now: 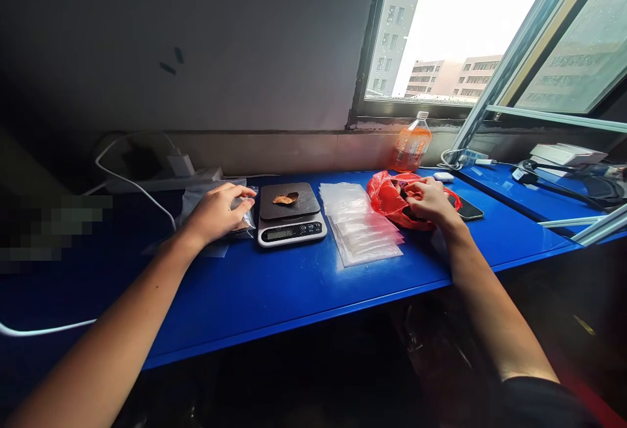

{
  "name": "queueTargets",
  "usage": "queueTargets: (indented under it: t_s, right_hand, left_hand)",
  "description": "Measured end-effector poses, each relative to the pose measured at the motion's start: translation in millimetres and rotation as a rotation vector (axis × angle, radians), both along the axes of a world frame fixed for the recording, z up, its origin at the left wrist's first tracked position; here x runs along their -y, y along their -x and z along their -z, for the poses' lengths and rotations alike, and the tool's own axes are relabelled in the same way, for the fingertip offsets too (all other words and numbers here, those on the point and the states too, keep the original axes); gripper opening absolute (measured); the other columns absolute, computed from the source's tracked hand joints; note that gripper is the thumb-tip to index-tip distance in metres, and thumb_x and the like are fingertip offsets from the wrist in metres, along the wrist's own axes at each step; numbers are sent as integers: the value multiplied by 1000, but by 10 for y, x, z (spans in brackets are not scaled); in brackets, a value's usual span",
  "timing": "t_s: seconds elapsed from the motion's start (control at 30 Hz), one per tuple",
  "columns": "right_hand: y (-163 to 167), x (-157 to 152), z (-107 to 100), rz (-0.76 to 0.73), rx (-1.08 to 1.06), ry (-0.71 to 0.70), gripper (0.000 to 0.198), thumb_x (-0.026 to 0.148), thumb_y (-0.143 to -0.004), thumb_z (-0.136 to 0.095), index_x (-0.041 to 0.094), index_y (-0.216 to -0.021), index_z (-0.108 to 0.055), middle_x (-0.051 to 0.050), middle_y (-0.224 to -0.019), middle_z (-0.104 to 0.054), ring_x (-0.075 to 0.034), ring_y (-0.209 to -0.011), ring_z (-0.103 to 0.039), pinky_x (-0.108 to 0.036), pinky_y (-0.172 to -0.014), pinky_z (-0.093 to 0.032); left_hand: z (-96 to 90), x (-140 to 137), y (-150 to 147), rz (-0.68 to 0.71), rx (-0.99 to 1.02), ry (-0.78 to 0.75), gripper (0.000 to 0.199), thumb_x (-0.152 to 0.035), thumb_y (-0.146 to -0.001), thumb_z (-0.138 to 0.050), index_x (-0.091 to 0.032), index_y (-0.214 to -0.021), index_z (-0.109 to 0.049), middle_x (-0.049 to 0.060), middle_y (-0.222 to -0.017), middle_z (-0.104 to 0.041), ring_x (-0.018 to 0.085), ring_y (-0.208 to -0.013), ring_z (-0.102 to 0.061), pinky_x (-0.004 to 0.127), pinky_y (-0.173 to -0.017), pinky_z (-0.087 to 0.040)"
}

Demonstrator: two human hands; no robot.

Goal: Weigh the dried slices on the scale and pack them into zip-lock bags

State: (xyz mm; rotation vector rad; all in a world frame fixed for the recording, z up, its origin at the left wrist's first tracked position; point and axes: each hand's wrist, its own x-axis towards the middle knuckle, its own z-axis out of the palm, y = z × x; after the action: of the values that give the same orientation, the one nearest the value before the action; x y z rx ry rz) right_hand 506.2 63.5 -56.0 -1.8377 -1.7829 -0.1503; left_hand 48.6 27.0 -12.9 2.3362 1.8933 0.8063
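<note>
A kitchen scale [292,232] with a dark platform stands on the blue table, and a curled brown piece [285,199], like dried peel, lies on it. My left hand [223,209] is just left of the scale, over a clear plastic bag [247,217]; its fingers are loosely bent and apart. On the right, my right hand [431,198] reaches into the mouth of a red plastic bag [385,194]. Its fingers are pinched together among dark contents, and what they hold is hidden. A fanned stack of clear bags [360,229] lies between the scale and the red bag.
An orange drink bottle [413,144] stands by the wall under the window. A dark phone [473,209] lies behind my right wrist, near a small white case [443,177]. A white charger [181,164] and cable are at back left. Metal frame bars [477,111] rise at right.
</note>
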Motion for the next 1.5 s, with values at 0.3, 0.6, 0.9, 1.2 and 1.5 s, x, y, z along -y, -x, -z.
queueTargets:
  t_s: [0.3,0.6,0.9,1.2,1.5]
  right_hand:
    - [194,-83,-3,-270,102,22,45,19,-69,-58,22,-113,-66,-11,-116,-67,-34,-113,-54,-50,-92,-46]
    - [123,-82,-12,-476,110,-154,32,11,-70,-55,21,-98,-66,-11,-114,-66,-27,-107,-59,-45,-93,-49]
    - [38,11,-63,-240,-316,-294,14,31,-74,-59,21,-82,-62,-8,-85,-69,-23,-79,-64,-40,-75,-52]
    - [231,189,-290,-331,-1182,-257,28,26,-68,-56,24,-95,-53,-2,-89,-67,-18,-77,-68,-33,-65,-57]
    - [965,225,-741,-515,-1263,62,23,26,-72,-61,23,-95,-60,-3,-95,-68,-16,-82,-68,-35,-81,-57]
  left_hand:
    - [6,-11,9,6,-19,28,47,-47,-82,-42,-18,-108,-68,10,-116,-66,26,-109,-60,37,-99,-45]
    - [-3,-3,4,-8,-43,50,47,-48,-82,-42,-20,-109,-68,8,-117,-65,26,-108,-61,35,-96,-47]
    - [-16,2,-3,2,-53,71,47,-49,-82,-42,-22,-110,-68,7,-117,-65,27,-105,-61,38,-93,-49]
    - [-74,71,-9,32,-40,71,47,-49,-82,-43,-20,-109,-69,9,-117,-66,25,-98,-65,37,-87,-52]
    - [-108,104,95,25,-22,113,44,-48,-84,-43,-22,-110,-68,7,-122,-65,27,-113,-60,40,-101,-46]
